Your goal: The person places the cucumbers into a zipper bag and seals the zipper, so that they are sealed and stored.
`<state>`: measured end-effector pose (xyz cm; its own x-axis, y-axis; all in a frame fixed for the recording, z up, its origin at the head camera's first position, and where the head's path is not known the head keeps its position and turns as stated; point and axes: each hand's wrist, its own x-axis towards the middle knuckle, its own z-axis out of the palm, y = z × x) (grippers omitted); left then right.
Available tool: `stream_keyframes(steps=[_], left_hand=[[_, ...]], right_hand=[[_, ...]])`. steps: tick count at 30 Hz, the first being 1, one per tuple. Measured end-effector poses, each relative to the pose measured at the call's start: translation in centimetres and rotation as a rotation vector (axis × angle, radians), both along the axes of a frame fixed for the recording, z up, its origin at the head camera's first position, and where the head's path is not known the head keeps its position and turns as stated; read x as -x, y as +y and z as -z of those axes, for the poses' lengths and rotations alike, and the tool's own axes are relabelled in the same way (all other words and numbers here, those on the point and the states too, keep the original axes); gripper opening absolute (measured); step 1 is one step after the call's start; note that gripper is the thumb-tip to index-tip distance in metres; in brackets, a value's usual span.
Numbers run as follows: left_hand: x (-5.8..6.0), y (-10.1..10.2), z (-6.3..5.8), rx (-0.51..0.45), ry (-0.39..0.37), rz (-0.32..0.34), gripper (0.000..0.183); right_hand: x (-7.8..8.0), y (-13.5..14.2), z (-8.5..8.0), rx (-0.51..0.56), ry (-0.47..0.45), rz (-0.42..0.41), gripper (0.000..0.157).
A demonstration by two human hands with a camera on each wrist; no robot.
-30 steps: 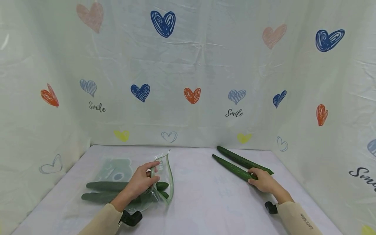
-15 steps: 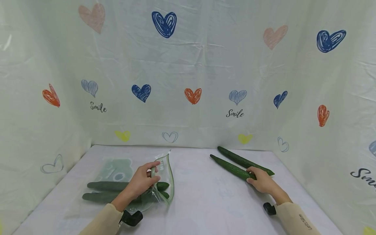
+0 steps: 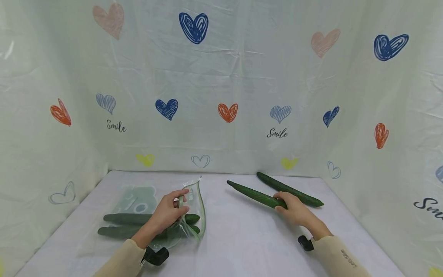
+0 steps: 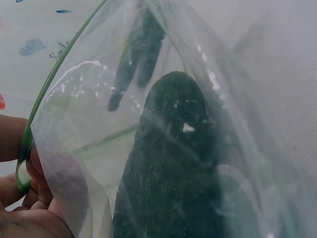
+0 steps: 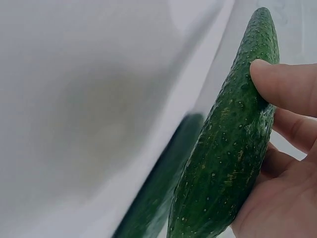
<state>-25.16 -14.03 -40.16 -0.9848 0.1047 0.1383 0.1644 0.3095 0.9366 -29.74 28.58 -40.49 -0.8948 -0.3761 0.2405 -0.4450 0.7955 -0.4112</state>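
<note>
My left hand [image 3: 167, 212] pinches the green-edged mouth of a clear zip bag [image 3: 199, 198], holding it raised and parted toward the right. Two cucumbers [image 3: 128, 219] lie side by side inside the bag, partly hidden by my left forearm. In the left wrist view a cucumber end [image 4: 173, 129] shows through the plastic, close to the fingers. My right hand [image 3: 294, 209] grips another cucumber [image 3: 254, 193] near its right end, thumb on one side and fingers on the other. Its far end points left toward the bag, and a shadow falls beneath it.
One more cucumber [image 3: 290, 188] lies on the white-covered table [image 3: 235, 246] at the back right, just behind my right hand. A heart-printed curtain [image 3: 221, 77] closes off the back and both sides. A black wrist camera [image 3: 156, 256] sits below my left hand.
My right hand has moved left with its cucumber, whose tip is now nearer the bag and apart from the cucumber behind. The left hand and the bag stay in place.
</note>
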Motion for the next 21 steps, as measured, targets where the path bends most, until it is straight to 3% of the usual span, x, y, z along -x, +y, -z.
stream_keyframes(steps=[12,21], left_hand=[[-0.1,0.1,-0.6,-0.006,-0.010,-0.009,0.056],[0.0,0.1,-0.2,-0.018,-0.020,-0.015,0.057]], right_hand=[[-0.9,-4.6,-1.2,-0.019,0.020,-0.203,0.034],[-1.8,-6.3,-1.8,-0.013,0.001,-0.244,0.033]])
